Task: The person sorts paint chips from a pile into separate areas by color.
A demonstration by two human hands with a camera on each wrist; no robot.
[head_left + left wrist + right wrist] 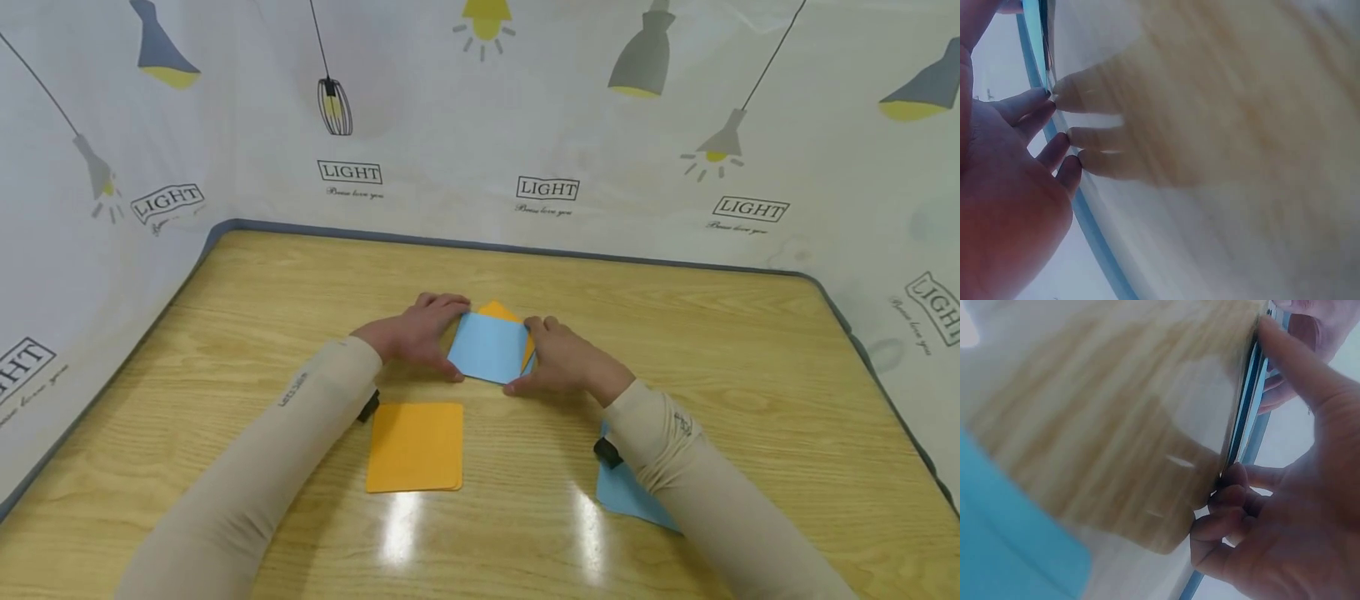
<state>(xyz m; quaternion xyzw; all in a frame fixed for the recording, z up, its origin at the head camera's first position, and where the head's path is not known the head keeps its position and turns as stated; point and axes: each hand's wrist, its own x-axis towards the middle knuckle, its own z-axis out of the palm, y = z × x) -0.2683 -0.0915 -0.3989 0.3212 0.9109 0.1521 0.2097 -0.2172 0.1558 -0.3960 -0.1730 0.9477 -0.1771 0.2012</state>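
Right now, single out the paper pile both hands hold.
The blue-topped pile with orange showing; the orange pile and the blue paper by the right sleeve lie unheld.

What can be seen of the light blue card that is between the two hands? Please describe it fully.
The light blue card looks plain, thin and papery, four-sided, with no print visible. It tops a small pile, lying roughly flat over the wood-look table. An orange piece beneath shows past its far and right edges. The left hand holds its left side, thumb by the near corner; the right hand holds the pile's right side, its contact with this card unclear.
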